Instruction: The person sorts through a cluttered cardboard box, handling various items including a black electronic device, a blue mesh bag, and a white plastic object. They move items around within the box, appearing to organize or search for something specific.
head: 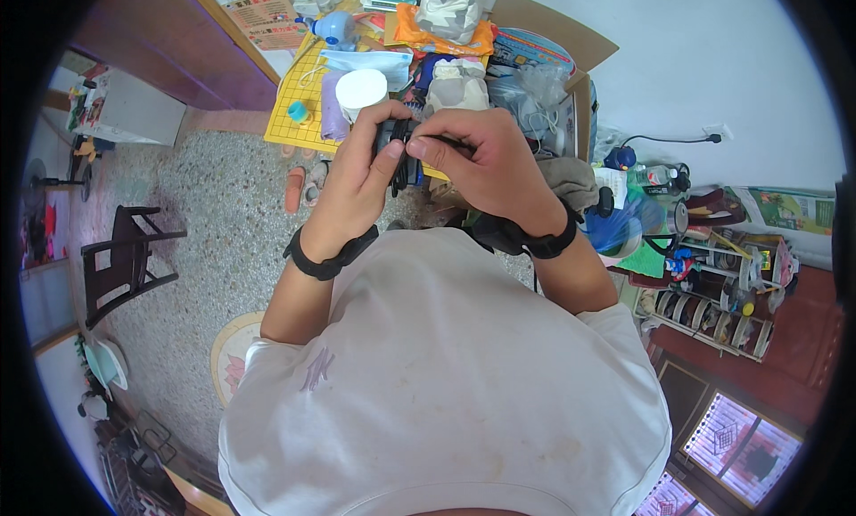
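My left hand (358, 182) grips a small dark device (385, 136) that has a blue patch near its lower end. Several turns of thin black cable (399, 172) are wound around its middle, under my left thumb. My right hand (491, 158) pinches a length of the same cable between thumb and forefinger, right beside the device. More of that strand runs back into my right palm, where its end is hidden. Both hands are raised in front of my chest, over the near edge of a yellow table mat with a grid (287, 125). What the device is cannot be told.
On the table are a white paper roll (362, 91), a face mask (371, 65), a blue squeeze bulb (334, 28), patterned cloth bundles (458, 85) and an open cardboard box (578, 115). A cluttered rack (715, 315) stands right, a dark chair (127, 255) left. Sandals (295, 188) lie on the floor.
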Demonstrator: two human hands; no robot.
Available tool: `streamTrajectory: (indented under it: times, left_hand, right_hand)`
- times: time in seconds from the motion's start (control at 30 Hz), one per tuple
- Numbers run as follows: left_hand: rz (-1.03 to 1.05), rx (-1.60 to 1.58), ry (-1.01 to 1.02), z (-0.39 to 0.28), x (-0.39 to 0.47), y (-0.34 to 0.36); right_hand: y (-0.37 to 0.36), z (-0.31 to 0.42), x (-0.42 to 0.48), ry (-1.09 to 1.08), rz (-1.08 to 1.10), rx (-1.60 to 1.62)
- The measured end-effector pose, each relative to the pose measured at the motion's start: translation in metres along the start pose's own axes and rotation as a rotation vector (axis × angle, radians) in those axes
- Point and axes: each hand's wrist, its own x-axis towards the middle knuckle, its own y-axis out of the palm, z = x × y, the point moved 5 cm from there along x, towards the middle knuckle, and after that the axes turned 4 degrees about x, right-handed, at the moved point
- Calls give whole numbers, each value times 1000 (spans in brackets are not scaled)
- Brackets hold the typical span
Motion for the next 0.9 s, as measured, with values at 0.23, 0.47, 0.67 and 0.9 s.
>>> streamTrajectory:
  times: [0.23, 0.47, 0.67, 0.9]
  left_hand:
    - [20, -82, -18, 6, -5, -2]
    - [42, -138, 5, -3, -6, -2]
    - [50, -101, 16, -4, -7, 0]
    - [68, -93, 47, -8, -8, 1]
  right_hand:
    - [1, 1, 1, -8, -3, 13]
    - [-2, 3, -1, -3, -60, -7]
    - [-3, 0, -4, -11, -77, 2]
    - [-1, 2, -8, -10, -57, 3]
